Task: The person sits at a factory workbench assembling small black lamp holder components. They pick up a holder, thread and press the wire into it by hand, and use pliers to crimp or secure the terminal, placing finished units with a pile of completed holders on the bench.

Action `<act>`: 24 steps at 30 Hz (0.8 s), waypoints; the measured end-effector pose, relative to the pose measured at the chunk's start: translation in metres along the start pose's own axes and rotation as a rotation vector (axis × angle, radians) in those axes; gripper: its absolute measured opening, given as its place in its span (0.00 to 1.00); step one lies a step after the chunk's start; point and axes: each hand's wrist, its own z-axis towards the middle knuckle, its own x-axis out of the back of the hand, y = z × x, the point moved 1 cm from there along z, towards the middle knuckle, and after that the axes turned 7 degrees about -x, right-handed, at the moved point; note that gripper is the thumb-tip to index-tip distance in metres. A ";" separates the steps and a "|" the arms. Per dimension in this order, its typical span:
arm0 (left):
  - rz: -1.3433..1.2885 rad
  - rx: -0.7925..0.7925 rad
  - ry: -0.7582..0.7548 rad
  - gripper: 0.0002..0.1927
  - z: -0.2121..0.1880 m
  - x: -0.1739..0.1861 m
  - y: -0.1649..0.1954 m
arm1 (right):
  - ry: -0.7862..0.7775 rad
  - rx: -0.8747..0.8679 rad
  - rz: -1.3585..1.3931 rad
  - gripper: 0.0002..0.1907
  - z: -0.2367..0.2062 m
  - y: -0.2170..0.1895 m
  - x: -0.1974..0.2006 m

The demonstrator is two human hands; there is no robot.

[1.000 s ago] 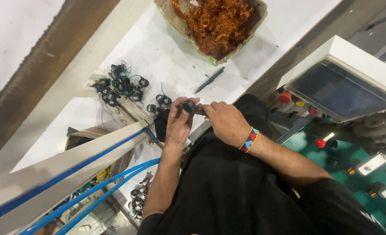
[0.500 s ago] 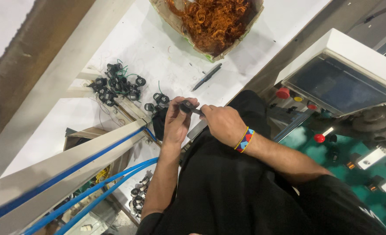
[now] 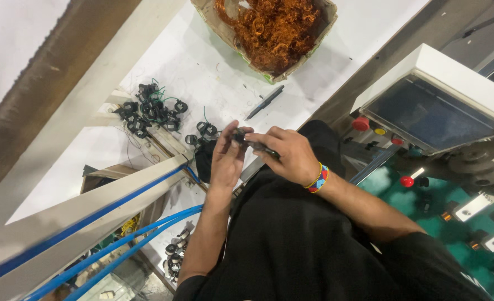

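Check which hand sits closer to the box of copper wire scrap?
Right. The right hand lies almost straight below the box of copper wire scrap, just past the black pen. The left hand is lower and further to the image's left, nearer the black coil pile.

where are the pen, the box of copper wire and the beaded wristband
pen (image 3: 264, 102), head view, middle of its barrel
box of copper wire (image 3: 216, 22), head view, left cardboard wall
beaded wristband (image 3: 318, 178), head view, coloured beads

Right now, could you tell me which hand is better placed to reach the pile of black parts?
Probably left: the left hand is nearer the pile of black parts; the right hand sits farther off, gripping a thin dark tool.
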 end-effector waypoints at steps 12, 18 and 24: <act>0.123 0.023 -0.073 0.17 -0.005 -0.004 -0.009 | 0.259 0.095 -0.024 0.13 -0.002 0.020 -0.022; -0.072 0.024 0.005 0.19 0.002 0.000 -0.016 | 0.164 -0.032 0.042 0.14 -0.003 0.023 -0.026; -0.177 -0.052 -0.007 0.22 0.006 0.012 -0.001 | 0.248 -0.132 0.130 0.07 0.013 0.026 -0.022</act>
